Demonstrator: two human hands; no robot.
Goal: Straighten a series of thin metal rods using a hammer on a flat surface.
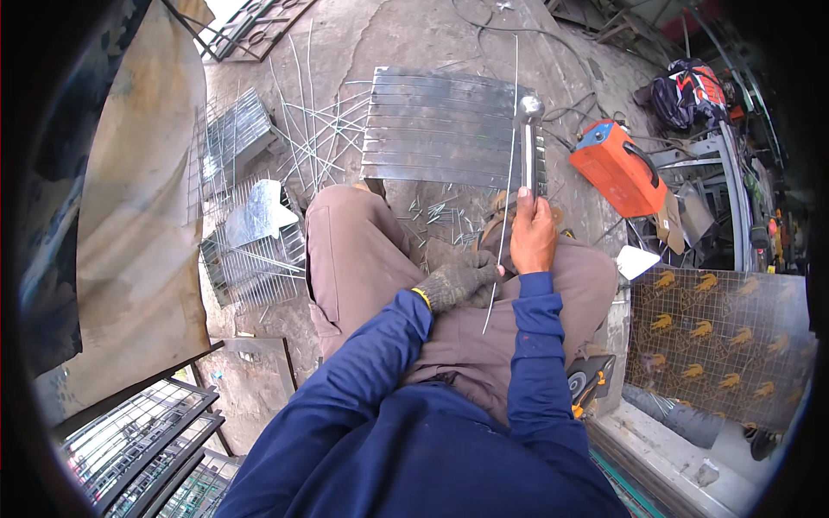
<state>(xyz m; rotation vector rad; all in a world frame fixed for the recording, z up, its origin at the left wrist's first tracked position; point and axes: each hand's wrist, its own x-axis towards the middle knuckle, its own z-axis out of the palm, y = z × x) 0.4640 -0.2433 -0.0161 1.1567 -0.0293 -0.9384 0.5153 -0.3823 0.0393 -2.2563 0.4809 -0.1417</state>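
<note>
My left hand [460,282], in a grey knitted glove with a yellow cuff edge, is closed on a thin metal rod [515,78] over my lap. The rod runs up and away past the far metal sheet. In my bare right hand [533,233] is a hammer with a rounded steel head [530,107], its shiny handle pointing away from me. The fingers wrap round the handle's near end, close beside the rod. Beyond my knees lies a dark metal sheet [440,129] marked with parallel lines. Short cut rod pieces [442,211] are scattered between it and me.
Long loose rods [315,129] cross on the ground at left, near wire grids [259,268] and a metal box [237,134]. An orange machine [615,168] with cables stands at right. A patterned board [717,345] lies nearer. A stained sheet [142,198] rises at far left.
</note>
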